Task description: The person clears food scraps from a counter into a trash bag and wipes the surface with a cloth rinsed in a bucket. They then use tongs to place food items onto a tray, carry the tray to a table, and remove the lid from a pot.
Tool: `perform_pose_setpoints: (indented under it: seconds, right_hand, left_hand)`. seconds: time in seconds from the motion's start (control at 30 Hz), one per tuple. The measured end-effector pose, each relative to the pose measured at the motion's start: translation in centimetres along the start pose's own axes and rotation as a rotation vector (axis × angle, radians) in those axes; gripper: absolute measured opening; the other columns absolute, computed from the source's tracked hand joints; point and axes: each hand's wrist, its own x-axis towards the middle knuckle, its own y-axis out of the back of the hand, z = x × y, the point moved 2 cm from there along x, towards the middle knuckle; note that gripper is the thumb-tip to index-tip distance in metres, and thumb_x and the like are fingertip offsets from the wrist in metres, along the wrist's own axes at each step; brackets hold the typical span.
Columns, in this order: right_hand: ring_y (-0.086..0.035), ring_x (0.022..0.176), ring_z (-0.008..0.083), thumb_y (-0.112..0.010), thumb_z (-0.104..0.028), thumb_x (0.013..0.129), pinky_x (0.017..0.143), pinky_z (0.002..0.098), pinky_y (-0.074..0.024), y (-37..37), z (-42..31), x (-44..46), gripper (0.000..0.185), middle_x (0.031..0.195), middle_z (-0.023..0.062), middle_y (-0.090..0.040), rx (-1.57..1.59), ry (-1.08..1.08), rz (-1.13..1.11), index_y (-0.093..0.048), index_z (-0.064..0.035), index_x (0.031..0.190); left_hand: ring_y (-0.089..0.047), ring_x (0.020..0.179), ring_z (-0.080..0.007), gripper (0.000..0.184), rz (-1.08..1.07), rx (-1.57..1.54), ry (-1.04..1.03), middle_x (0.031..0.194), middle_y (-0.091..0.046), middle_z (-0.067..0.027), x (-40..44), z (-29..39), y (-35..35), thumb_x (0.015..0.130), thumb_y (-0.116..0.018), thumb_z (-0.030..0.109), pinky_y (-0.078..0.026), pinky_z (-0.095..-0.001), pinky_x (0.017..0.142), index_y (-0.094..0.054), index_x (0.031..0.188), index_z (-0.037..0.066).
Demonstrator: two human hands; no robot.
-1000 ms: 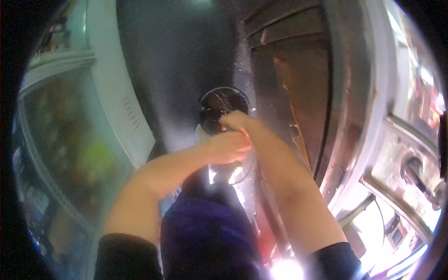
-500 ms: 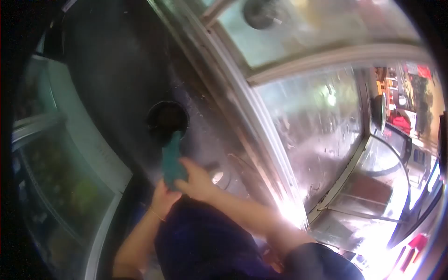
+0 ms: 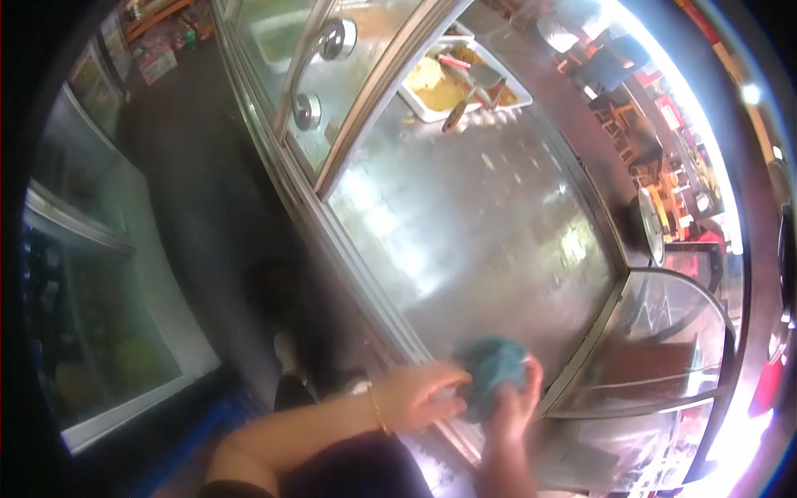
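Observation:
A bunched teal cloth (image 3: pixel 496 365) is between my two hands, over the near end of a shiny metal counter surface (image 3: pixel 465 224). My right hand (image 3: pixel 519 398) grips the cloth from the right with its fingers round it. My left hand (image 3: pixel 427 394), with a thin bracelet at the wrist, is at the cloth's left side, its fingers curved and apart. Whether its fingertips touch the cloth is blurred. At the far end of the surface stands a white tray (image 3: pixel 432 114) with yellowish food and utensils.
A metal-framed sliding glass panel (image 3: pixel 365 91) borders the counter. Curved clear glass (image 3: pixel 677 332) stands at the right, with a round lid (image 3: pixel 650 226) beyond. A glass-fronted cabinet (image 3: pixel 108 315) lines the left side. Dark floor (image 3: pixel 199 166) runs between cabinet and counter.
The view has swung right from the floor and black bucket to the counter. My hands, together over the bucket earlier, now hold the teal cloth above the counter, bunched instead of hanging long.

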Motion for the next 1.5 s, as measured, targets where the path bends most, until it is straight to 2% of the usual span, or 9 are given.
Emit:
perform_pose_setpoints:
  seconds: [0.23, 0.4, 0.57, 0.8, 0.83, 0.97, 1.33, 1.43, 1.5]
  right_hand:
    - [-0.054, 0.109, 0.0227, -0.058, -0.012, 0.085, 0.096, 0.0345, -0.0423, 13.1, 6.9, 16.9, 0.051, 0.117, 0.0135, -0.055, -0.345, 0.142, 0.273, -0.043, 0.0027, 0.131]
    - [-0.031, 0.133, 0.0435, -0.057, -0.027, 0.086, 0.113, 0.0478, -0.0184, 9.4, 11.7, 23.1, 0.065, 0.137, 0.0291, -0.041, -1.349, 0.155, 0.221, -0.036, 0.0028, 0.14]
    - [-0.037, 0.128, 0.0458, -0.056, -0.021, 0.08, 0.109, 0.0494, -0.028, -6.4, 13.3, 28.5, 0.056, 0.134, 0.031, -0.044, -1.14, 0.585, -0.237, -0.048, 0.0027, 0.13]
    - [-0.031, 0.135, 0.0401, -0.047, -0.018, 0.083, 0.113, 0.0449, -0.0237, -29.6, 13.9, 25.9, 0.041, 0.141, 0.016, -0.045, -0.783, 0.727, -1.244, -0.063, -0.0123, 0.119]
    - [-0.03, 0.135, 0.042, -0.048, -0.018, 0.083, 0.112, 0.05, -0.0242, -29.2, 15.6, 24.9, 0.04, 0.14, 0.0139, -0.046, -0.847, 0.952, -1.312, -0.063, -0.0171, 0.12]
    - [-0.029, 0.135, 0.0441, -0.057, -0.012, 0.078, 0.107, 0.0603, -0.0246, -21.3, 12.5, 19.6, 0.04, 0.139, 0.013, -0.045, -0.829, 0.792, -1.366, -0.062, -0.0175, 0.117]
    - [-0.028, 0.133, 0.049, -0.072, -0.022, 0.07, 0.104, 0.0585, -0.0319, 14.7, 8.2, 0.1, 0.048, 0.127, 0.0205, -0.045, -1.526, 0.455, -1.354, -0.061, -0.0213, 0.117]
    - [-0.028, 0.133, 0.0488, -0.069, -0.021, 0.073, 0.106, 0.0557, -0.0317, 15.7, 10.2, 1.0, 0.047, 0.131, 0.0231, -0.042, -1.628, 0.282, -1.059, -0.06, -0.0165, 0.119]
    - [-0.029, 0.132, 0.0486, -0.065, -0.019, 0.076, 0.107, 0.0532, -0.0303, 12.8, 11.5, 1.4, 0.047, 0.136, 0.0262, -0.039, -1.568, 0.172, -0.559, -0.058, -0.009, 0.121]
  left_hand:
    - [-0.058, 0.07, -0.0302, 0.012, 0.431, 0.833, -0.363, 0.071, -0.061, -0.0086, 7.6, -6.2, 13.8, 0.077, -0.066, 0.021, -0.043, -0.04, 0.064, -0.061, 0.074, 0.01]
    - [-0.051, 0.061, -0.0291, 0.016, 0.553, 0.966, -0.336, 0.062, -0.052, -0.0056, 6.8, -8.4, 15.3, 0.072, -0.063, 0.019, -0.039, -0.0395, 0.061, -0.051, 0.063, 0.012]
    - [-0.05, 0.06, -0.0296, 0.019, 0.552, 0.909, -0.363, 0.061, -0.049, -0.0064, 7.0, -8.8, 15.9, 0.071, -0.062, 0.02, -0.038, -0.0399, 0.06, -0.049, 0.06, 0.012]
    - [-0.051, 0.061, -0.0313, 0.028, 0.528, 0.882, -0.35, 0.061, -0.049, -0.0086, 6.8, -9.5, 16.2, 0.074, -0.062, 0.029, -0.04, -0.0418, 0.059, -0.046, 0.059, 0.011]
    - [-0.051, 0.061, -0.0313, 0.028, 0.512, 0.853, -0.335, 0.061, -0.049, -0.0086, 6.7, -9.6, 16.0, 0.074, -0.062, 0.029, -0.04, -0.0418, 0.059, -0.046, 0.059, 0.011]
    - [-0.051, 0.06, -0.0307, 0.038, 0.521, 0.929, -0.455, 0.06, -0.048, -0.008, 6.9, -10.2, 16.4, 0.087, -0.052, 0.036, -0.04, -0.0416, 0.059, -0.045, 0.06, 0.011]
    - [-0.047, 0.057, -0.0305, 0.037, 0.465, 0.863, -0.416, 0.058, -0.044, -0.0071, 7.1, -9.3, 16.7, 0.086, -0.055, 0.032, -0.036, -0.0408, 0.057, -0.042, 0.057, 0.013]
    - [-0.046, 0.057, -0.0304, 0.038, 0.449, 0.832, -0.415, 0.058, -0.043, -0.0074, 7.3, -9.4, 16.9, 0.086, -0.053, 0.033, -0.035, -0.0408, 0.057, -0.041, 0.057, 0.012]
    - [-0.046, 0.057, -0.0303, 0.038, 0.464, 0.819, -0.435, 0.058, -0.043, -0.0073, 7.4, -9.4, 16.8, 0.087, -0.052, 0.033, -0.035, -0.0406, 0.057, -0.041, 0.057, 0.012]
